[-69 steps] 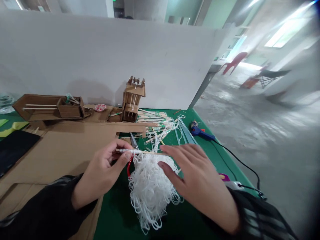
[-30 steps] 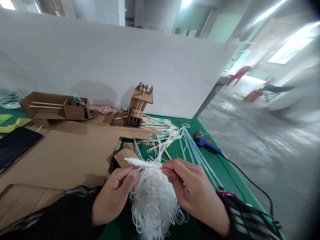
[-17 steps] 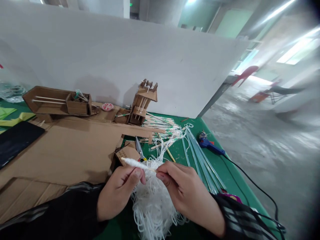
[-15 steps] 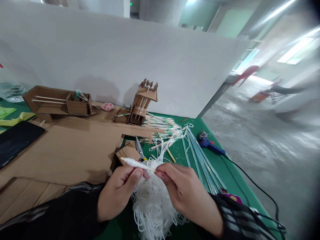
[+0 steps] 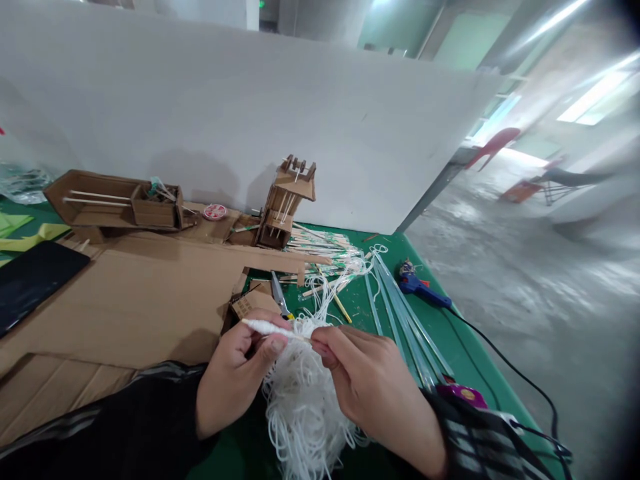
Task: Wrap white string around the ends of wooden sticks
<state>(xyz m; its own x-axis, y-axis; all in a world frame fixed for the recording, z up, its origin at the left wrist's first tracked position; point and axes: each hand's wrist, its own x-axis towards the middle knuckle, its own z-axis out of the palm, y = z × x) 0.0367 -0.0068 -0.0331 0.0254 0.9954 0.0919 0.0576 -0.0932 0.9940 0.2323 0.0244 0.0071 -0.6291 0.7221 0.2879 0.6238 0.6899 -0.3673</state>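
A thin wooden stick wound with white string [image 5: 267, 327] spans the space between my two hands. My left hand [image 5: 245, 377] is closed around its wound part, with the thumb in front and a finger behind. The fingertips of my right hand [image 5: 367, 380] pinch the bare right end of the stick. Beneath both hands lies a loose tangled heap of white string [image 5: 303, 407], and strands run from it toward the back. Scissors [image 5: 279, 293] lie just beyond my left hand, beside a small cardboard piece [image 5: 255, 303].
Clear glue sticks [image 5: 405, 313] and a blue glue gun [image 5: 423, 291] with a cord lie on the green table's right side. Cardboard models [image 5: 283, 207] and a bundle of thin sticks [image 5: 325, 250] stand behind. Flat cardboard [image 5: 165, 293] and a black phone-like slab [image 5: 40, 280] are left.
A finger of my left hand has lifted behind the wound stick, and the grip has shifted slightly. My right hand stays at the stick's right end.
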